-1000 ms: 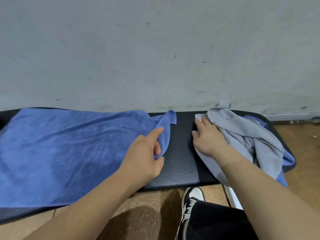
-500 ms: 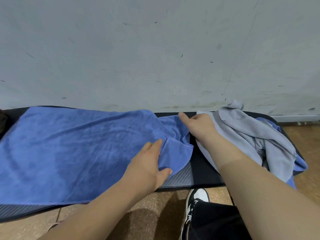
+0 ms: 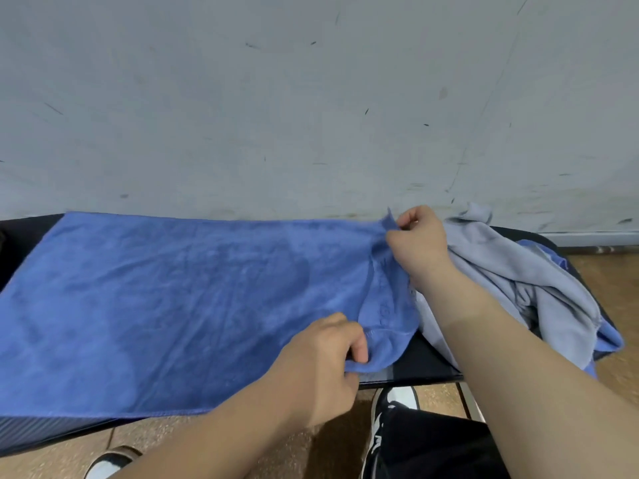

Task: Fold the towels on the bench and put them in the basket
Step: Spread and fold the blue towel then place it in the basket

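Note:
A blue towel (image 3: 179, 299) lies spread flat over most of the black bench (image 3: 425, 361). My left hand (image 3: 321, 368) pinches the towel's near right corner at the bench's front edge. My right hand (image 3: 418, 240) pinches its far right corner by the wall. To the right, a crumpled grey towel (image 3: 511, 271) is heaped on the bench end, with another blue towel (image 3: 605, 340) partly under it. No basket is in view.
A scuffed grey wall (image 3: 311, 115) rises directly behind the bench. Below the bench is brown floor (image 3: 615, 281), with my black-and-white shoes (image 3: 390, 406) and dark trouser leg near the front edge.
My right hand left the grey towel, moved to the blue towel's far right corner and gripped it. My left hand took the near corner. The towel's right end now lies pulled out flatter.

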Tool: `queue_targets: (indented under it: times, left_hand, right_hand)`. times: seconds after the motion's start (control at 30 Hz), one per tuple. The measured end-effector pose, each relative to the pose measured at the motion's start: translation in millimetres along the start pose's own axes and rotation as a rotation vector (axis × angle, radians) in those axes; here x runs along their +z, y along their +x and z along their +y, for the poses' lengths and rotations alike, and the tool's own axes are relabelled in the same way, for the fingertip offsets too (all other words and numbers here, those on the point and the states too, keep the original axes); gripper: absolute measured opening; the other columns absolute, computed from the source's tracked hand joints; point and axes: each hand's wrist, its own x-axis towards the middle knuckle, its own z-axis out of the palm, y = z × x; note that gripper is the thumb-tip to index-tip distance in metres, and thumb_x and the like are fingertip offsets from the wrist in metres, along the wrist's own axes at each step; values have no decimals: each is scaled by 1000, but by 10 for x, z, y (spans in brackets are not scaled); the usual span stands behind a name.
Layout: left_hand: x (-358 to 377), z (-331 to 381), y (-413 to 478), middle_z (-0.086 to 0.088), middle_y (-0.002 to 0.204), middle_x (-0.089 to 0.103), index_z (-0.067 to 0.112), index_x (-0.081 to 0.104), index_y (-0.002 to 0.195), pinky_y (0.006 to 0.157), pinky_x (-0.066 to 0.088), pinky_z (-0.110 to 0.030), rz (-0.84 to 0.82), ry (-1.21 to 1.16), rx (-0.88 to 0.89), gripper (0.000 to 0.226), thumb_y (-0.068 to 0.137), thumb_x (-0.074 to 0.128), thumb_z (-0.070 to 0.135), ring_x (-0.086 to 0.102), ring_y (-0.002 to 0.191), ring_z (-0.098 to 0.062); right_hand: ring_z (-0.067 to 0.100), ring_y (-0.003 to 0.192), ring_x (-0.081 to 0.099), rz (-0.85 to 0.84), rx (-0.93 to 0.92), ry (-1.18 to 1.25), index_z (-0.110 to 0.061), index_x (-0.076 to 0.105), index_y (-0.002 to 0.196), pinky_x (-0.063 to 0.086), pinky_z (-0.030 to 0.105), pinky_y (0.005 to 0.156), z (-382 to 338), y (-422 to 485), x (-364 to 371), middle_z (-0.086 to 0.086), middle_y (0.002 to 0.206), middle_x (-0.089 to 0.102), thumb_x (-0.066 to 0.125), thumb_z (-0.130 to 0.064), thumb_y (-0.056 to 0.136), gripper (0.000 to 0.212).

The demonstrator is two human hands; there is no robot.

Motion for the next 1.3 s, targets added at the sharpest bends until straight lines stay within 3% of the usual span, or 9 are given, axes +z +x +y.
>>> queue_targets:
  times: [0.17,0.3,0.47,0.57,0.67,0.83,0.97,1.2,1.3]
  left_hand:
    - [140,109,-18,18,102,49,34,45,93,69,33,-14,23,129,78,30,78,71,32,47,91,-4]
    - [250,225,-15,18,112,51,31,47,107,82,41,-22,-14,159,187,30,86,67,23,51,100,-6]
    - [399,275,30,16,113,58,33,42,132,82,32,-21,9,181,196,44,95,60,19,50,101,-6]
    - [474,274,46,15,98,55,33,55,115,79,37,-24,3,264,226,27,88,60,30,50,91,-9]
    - [519,319,36,13,85,49,31,60,85,74,41,-28,29,308,212,7,88,60,37,46,82,-9]
    - [399,493,52,5,63,45,21,48,77,53,31,-17,83,-91,26,29,94,65,37,45,59,-14]
    - [316,610,39,4,57,49,22,54,81,53,34,-22,54,-399,-111,24,92,71,33,39,50,-10]
    - [236,778,-104,6,75,68,25,60,80,69,61,-28,4,-612,-141,25,89,75,8,69,70,-14]
    - [150,865,-200,4,82,72,25,62,84,74,57,-25,-2,-654,-103,22,87,76,8,71,78,-14]
  right_hand:
    - [16,66,50,-19,85,-5,-18,55,93,41,27,54,153,33,27,-3,82,55,57,5,83,25]
    - [16,65,52,-1,88,-5,-23,56,86,41,25,52,143,100,13,-2,81,58,58,6,81,29]
    - [13,67,58,-24,73,-205,-22,56,113,43,24,52,194,131,-118,2,88,65,70,-6,82,38]
    - [21,83,65,-35,81,-245,-15,65,105,53,29,67,245,129,-135,3,95,66,79,-13,79,29]
    - [23,73,68,-52,104,-217,-8,72,82,57,32,66,255,127,-134,3,74,70,79,-12,78,8]
    - [13,59,55,12,61,-162,-13,64,84,40,25,53,155,114,-153,-2,68,62,67,-17,88,7]
    - [15,56,41,55,143,74,-16,51,81,35,25,50,69,90,-277,-3,66,49,61,-13,91,14]
    - [18,48,32,127,279,431,-19,42,69,29,17,40,-83,30,-745,3,60,39,64,-10,90,32]
    - [14,39,32,110,256,523,-18,39,67,28,17,37,-243,-53,-772,0,55,36,65,-9,93,38]
